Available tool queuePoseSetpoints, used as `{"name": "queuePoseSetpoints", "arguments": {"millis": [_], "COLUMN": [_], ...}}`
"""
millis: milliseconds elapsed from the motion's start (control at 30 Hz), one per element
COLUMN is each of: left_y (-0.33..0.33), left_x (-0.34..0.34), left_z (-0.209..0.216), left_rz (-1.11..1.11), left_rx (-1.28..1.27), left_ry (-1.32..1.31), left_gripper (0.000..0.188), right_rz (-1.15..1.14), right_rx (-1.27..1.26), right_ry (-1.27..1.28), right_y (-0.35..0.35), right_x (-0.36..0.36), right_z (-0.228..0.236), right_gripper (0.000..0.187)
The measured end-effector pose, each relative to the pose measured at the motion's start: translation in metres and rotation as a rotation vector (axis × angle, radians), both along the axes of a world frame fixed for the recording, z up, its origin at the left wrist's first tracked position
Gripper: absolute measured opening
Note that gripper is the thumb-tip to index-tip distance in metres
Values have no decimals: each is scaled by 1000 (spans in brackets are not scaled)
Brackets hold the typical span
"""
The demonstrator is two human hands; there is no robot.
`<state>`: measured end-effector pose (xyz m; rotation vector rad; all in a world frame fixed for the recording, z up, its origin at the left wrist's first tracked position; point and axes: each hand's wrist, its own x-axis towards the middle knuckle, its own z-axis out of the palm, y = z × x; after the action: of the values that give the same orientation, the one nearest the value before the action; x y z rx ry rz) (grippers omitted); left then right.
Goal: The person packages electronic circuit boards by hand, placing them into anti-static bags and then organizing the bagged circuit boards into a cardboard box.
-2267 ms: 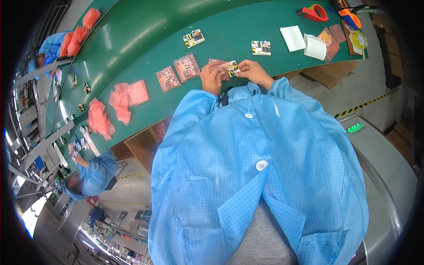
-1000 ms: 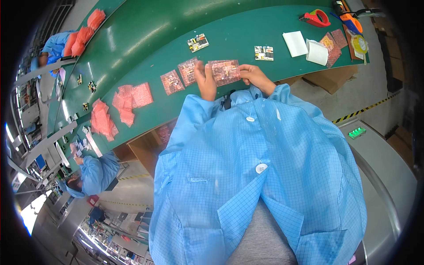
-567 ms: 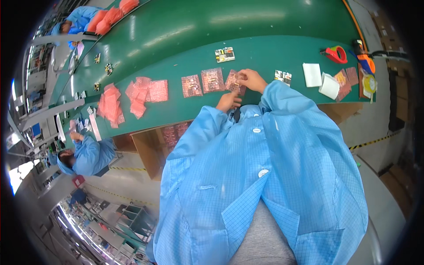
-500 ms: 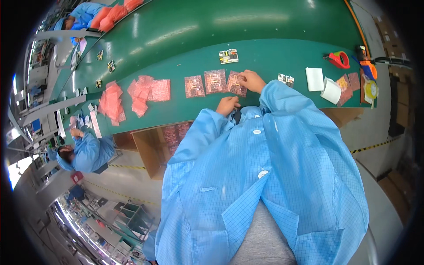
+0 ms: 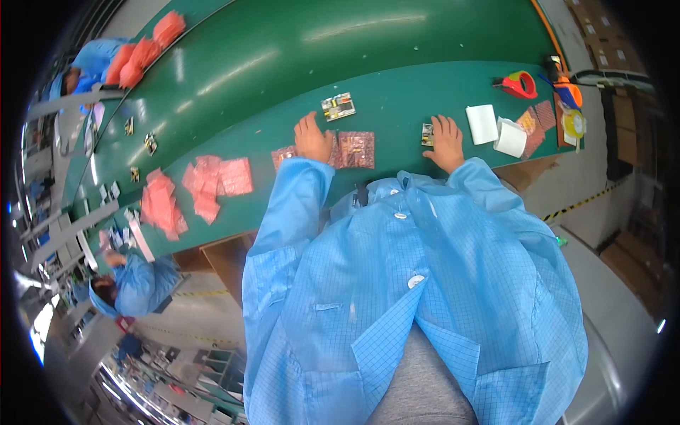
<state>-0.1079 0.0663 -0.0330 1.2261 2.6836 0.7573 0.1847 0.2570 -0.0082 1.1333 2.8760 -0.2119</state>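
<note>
My left hand [image 5: 313,142] lies with fingers stretched out over the row of circuit boards in pink bubble bags, covering part of it. One bagged board [image 5: 356,149] shows to its right, and a corner of another bagged board [image 5: 282,156] to its left. Just beyond those fingertips is a bare circuit board [image 5: 338,106]. At the right, my right hand [image 5: 446,144] is open, its extended fingers beside and partly over a second bare circuit board [image 5: 427,134]. Whether they touch it I cannot tell.
Pink bubble bags [image 5: 217,180] lie in piles on the left. White pads [image 5: 482,124], a red tape roll [image 5: 523,84] and an orange tape dispenser [image 5: 569,94] are on the right. An open cardboard box [image 5: 228,261] stands below the edge. Co-workers [image 5: 138,283] sit at the left.
My right hand has let go of the rightmost bagged board and moved right to the bare board. My left hand has moved from the table's near edge onto the bagged row. The view has shifted.
</note>
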Motion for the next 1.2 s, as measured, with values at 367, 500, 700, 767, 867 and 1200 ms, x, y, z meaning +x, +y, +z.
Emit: {"name": "queuePoseSetpoints", "arguments": {"millis": [367, 500, 700, 767, 867, 1200], "left_y": [64, 38, -108, -185, -218, -258], "left_x": [-13, -36, -79, -86, -100, -121], "left_z": [-25, -19, 9, -34, -53, -47], "left_rz": [0, 198, 753, 755, 591, 560], "left_rx": [-278, 17, -31, -284, -244, -105], "left_ry": [-114, -102, -150, 182, 213, -319], "left_gripper": [77, 66, 48, 56, 55, 31], "right_rz": [-90, 46, -9, -40, -153, -418], "right_rx": [-315, -224, -332, -440, -561, -679], "right_ry": [-18, 60, -45, 115, 93, 164], "right_y": [30, 20, 24, 23, 25, 4], "right_x": [5, -7, -11, -22, -17, 8], "right_z": [-22, -22, -32, -33, -36, -53], "right_gripper": [79, 79, 80, 75, 73, 61]}}
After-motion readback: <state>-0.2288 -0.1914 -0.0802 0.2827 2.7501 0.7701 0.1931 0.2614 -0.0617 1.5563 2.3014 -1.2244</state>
